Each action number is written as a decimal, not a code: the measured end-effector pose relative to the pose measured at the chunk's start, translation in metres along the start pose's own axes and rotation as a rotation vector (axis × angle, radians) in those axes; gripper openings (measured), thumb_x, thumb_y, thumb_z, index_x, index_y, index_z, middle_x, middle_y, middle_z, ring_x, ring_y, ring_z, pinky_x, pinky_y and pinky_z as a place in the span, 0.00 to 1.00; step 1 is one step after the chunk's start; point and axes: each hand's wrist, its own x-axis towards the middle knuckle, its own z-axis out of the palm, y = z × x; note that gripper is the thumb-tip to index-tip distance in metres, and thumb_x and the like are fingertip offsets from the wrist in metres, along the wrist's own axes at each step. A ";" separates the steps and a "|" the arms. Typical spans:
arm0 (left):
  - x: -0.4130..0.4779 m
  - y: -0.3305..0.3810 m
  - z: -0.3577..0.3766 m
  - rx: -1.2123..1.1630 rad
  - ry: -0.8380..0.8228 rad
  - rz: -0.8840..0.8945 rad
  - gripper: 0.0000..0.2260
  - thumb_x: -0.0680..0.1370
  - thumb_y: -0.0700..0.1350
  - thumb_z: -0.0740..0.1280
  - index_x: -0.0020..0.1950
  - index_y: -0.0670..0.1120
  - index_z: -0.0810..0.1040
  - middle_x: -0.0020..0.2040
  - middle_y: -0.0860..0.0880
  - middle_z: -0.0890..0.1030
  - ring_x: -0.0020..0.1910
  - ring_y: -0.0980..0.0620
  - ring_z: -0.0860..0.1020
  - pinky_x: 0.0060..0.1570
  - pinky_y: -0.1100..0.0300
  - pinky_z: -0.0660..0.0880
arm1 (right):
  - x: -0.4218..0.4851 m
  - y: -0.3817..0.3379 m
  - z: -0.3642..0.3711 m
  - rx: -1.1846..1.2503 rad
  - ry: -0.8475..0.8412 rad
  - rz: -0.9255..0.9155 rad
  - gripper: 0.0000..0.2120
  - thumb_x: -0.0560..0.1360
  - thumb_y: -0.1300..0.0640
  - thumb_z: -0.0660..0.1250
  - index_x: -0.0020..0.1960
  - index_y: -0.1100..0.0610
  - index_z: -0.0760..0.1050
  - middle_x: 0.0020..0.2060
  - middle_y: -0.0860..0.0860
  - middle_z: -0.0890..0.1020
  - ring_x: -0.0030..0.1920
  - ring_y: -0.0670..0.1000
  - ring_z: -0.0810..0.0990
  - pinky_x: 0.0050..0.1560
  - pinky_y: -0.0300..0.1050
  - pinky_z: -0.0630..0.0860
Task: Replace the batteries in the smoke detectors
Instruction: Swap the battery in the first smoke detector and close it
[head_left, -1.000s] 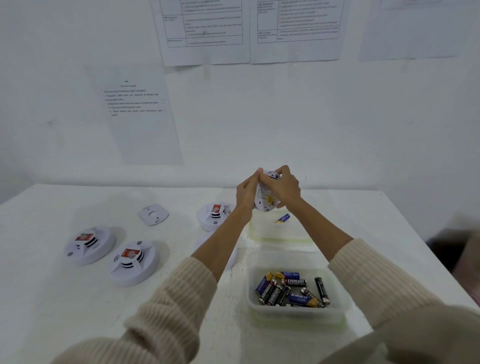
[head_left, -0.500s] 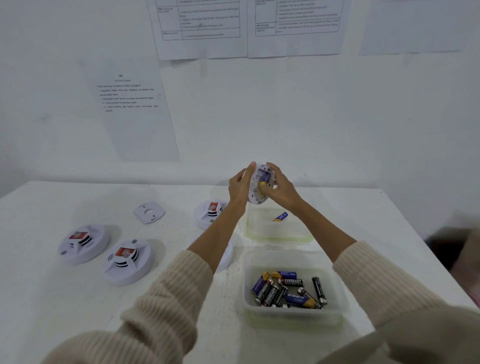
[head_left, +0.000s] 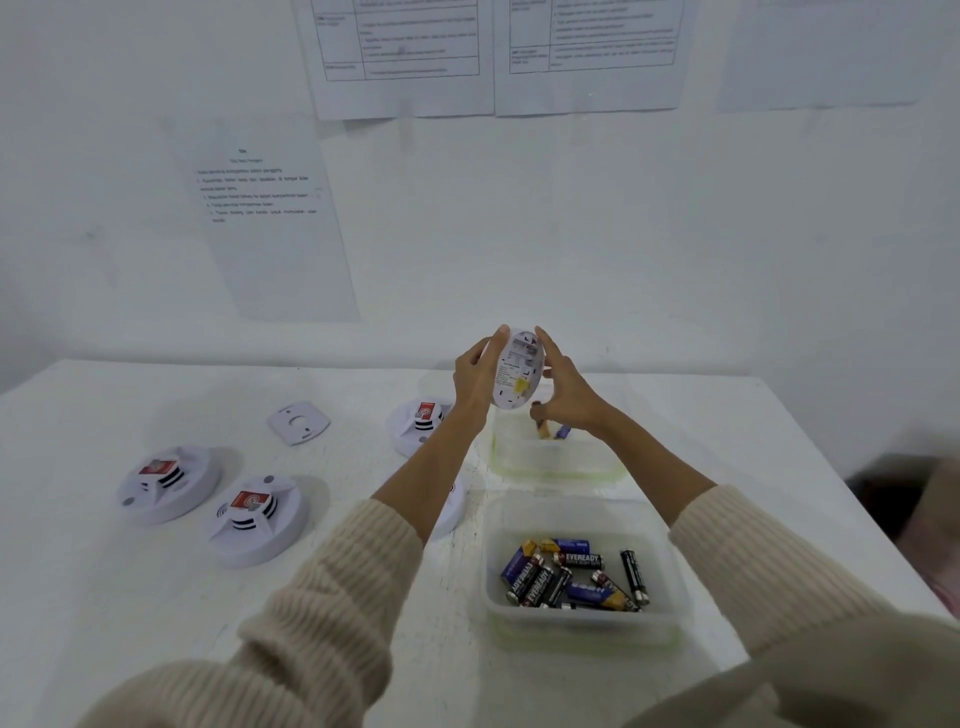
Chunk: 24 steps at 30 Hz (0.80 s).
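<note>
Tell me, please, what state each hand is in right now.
Left hand: grips the smoke detector.
Right hand: touches the detector's other edge; whether it grips anything cannot be told.

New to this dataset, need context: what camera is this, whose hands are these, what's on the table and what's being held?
There is no robot here. A person works with bare hands, and the view comes from a camera worn on the head, looking forward and down. The left hand grips a white smoke detector, its back side toward the camera. The right hand touches its other edge. On the white table lie three more detectors, a fourth detector partly hidden by an arm, a loose back plate, a near tub of batteries, and a far tub holding a couple more. Printed sheets hang on the wall.
</note>
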 end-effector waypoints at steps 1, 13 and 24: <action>-0.001 0.000 0.000 -0.006 0.001 -0.004 0.11 0.77 0.55 0.65 0.40 0.52 0.81 0.41 0.47 0.81 0.45 0.45 0.79 0.52 0.49 0.77 | -0.001 0.000 0.000 -0.009 0.005 -0.001 0.52 0.64 0.70 0.70 0.76 0.48 0.42 0.67 0.58 0.64 0.66 0.59 0.64 0.62 0.59 0.71; -0.019 0.020 0.006 -0.222 -0.018 -0.102 0.14 0.78 0.54 0.61 0.47 0.46 0.80 0.48 0.41 0.80 0.48 0.41 0.78 0.56 0.47 0.74 | -0.024 -0.028 -0.009 0.104 0.131 -0.041 0.36 0.74 0.64 0.65 0.76 0.53 0.51 0.69 0.56 0.65 0.70 0.54 0.63 0.67 0.48 0.63; -0.079 0.029 0.004 -0.230 -0.208 -0.190 0.34 0.67 0.67 0.64 0.62 0.44 0.77 0.60 0.39 0.79 0.56 0.39 0.78 0.61 0.41 0.72 | -0.076 -0.040 -0.012 0.137 0.163 -0.006 0.33 0.74 0.64 0.64 0.75 0.53 0.54 0.68 0.58 0.66 0.69 0.56 0.65 0.68 0.53 0.67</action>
